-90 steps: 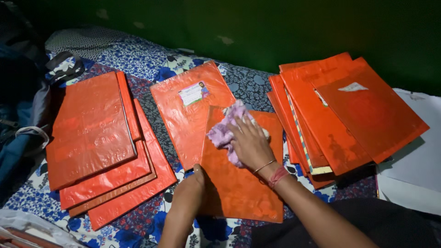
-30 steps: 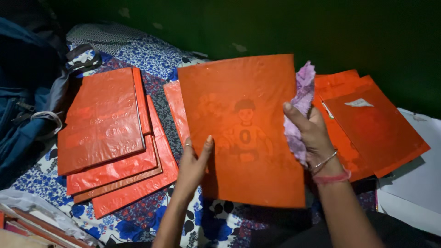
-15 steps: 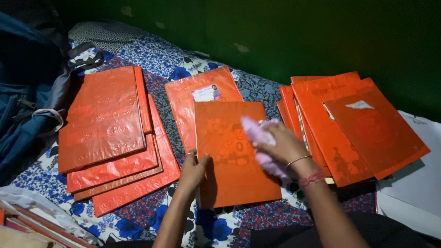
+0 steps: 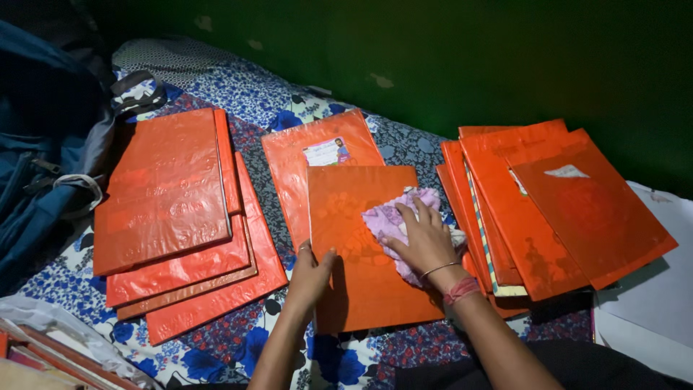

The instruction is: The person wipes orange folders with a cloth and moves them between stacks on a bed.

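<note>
An orange-covered book lies flat on the floral bedsheet in front of me. My right hand presses a pale purple cloth onto its cover. My left hand rests on the book's left edge, thumb on the cover, steadying it. Under its far edge lies another orange book with a small picture label.
A stack of several orange-covered books lies at the left. Another fanned stack is at the right. A blue bag sits far left, white sheets far right, a dark green wall behind.
The book was wiped flat, lifted and turned over, then laid down with its other cover up. Now my right hand wipes it with the cloth again.
</note>
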